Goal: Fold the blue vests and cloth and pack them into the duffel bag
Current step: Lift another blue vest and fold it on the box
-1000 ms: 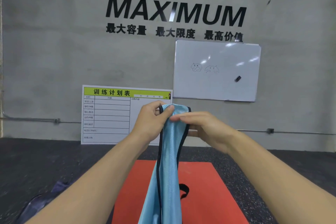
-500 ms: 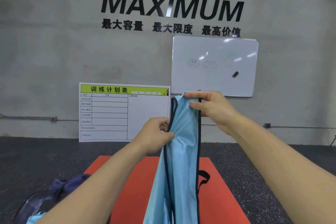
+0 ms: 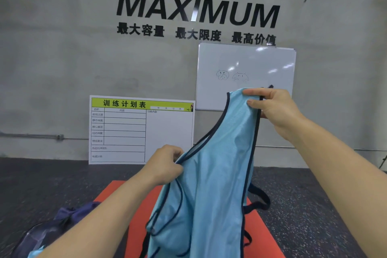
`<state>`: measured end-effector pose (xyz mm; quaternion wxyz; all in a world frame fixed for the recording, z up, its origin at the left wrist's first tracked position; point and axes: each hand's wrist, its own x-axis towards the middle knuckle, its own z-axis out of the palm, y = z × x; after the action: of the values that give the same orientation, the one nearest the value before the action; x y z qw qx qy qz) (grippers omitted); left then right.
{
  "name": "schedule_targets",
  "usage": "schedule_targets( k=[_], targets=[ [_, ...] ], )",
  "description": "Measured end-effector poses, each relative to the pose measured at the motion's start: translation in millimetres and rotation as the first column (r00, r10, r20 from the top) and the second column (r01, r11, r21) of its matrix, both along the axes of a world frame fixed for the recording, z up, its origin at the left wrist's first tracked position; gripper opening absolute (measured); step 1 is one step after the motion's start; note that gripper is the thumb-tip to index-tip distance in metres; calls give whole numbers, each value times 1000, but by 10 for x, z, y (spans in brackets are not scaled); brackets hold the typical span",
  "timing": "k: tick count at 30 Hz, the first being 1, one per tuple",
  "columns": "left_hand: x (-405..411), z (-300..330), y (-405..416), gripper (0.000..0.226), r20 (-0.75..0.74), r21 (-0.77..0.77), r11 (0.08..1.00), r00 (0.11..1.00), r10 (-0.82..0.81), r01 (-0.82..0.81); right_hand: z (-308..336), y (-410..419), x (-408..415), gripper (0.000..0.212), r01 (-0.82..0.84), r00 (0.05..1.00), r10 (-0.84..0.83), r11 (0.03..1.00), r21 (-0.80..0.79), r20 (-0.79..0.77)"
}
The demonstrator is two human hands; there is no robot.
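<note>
– Dark speckled rubber floor point(image 3: 314, 205) fills the room, right? What lies nearest on it?

– Yes. Closest, at the lower left, a dark navy fabric duffel bag point(image 3: 52, 230) sits on the floor, with a scrap of light blue showing at its near edge. Beside it lies an orange-red rectangular mat point(image 3: 263, 236).

– And the vest?

– Held up above the mat: a light blue mesh vest with dark navy trim point(image 3: 213, 184), hanging down out of the bottom of the view. Black strap loops dangle at its right side.

– How do the hands hold it?

– The left hand point(image 3: 165, 163), lower, has its fingers curled, pinching the trimmed edge of the neckline. The right hand point(image 3: 274, 107), raised higher, grips the top of a shoulder strap between thumb and bent fingers.

– Behind them?

– A white training chart with a lime-green header point(image 3: 142, 130) leans against the grey concrete wall point(image 3: 62, 48). Above it to the right hangs a whiteboard with two small doodles point(image 3: 247, 69), under black "MAXIMUM" lettering point(image 3: 199, 8).
</note>
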<state>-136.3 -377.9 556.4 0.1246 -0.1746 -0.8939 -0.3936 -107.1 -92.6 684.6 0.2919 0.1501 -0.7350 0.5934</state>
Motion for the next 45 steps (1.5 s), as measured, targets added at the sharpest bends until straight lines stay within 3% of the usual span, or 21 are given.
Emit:
schedule_targets(
  k=[12, 17, 21, 26, 31, 35, 42, 45],
  targets=[
    [-7, 63, -639, 25, -101, -93, 987, 988, 120, -129, -36, 558, -95, 27, 174, 984, -173, 985, -13, 34],
    [83, 182, -927, 11, -130, -168, 977, 985, 111, -132, -145, 653, -142, 26, 201, 977, -200, 979, -16, 74],
    [179, 352, -1135, 14, -143, -216, 965, 983, 119, -149, -193, 662, -124, 27, 191, 978, -190, 981, -14, 82],
    [443, 667, -1247, 9, -103, -66, 995, 992, 73, -80, -217, 611, -45, 27, 151, 986, -152, 988, 17, 64],
    [670, 890, -1213, 21, -206, -95, 987, 973, 107, -129, -220, 540, 41, 26, 105, 994, -106, 994, 20, 33],
    [740, 957, -1184, 23, -214, -32, 989, 968, 133, -143, -193, 469, 114, 26, 81, 996, -82, 996, 38, 24],
    [809, 990, -1099, 5, -169, 323, 945, 980, 110, -50, -131, 309, 245, 26, 28, 1000, -28, 998, 54, 10],
    [828, 1019, -1053, 17, -94, 489, 872, 994, 53, 0, -112, 263, 274, 27, 11, 1000, -11, 998, 56, 4]
  ],
)
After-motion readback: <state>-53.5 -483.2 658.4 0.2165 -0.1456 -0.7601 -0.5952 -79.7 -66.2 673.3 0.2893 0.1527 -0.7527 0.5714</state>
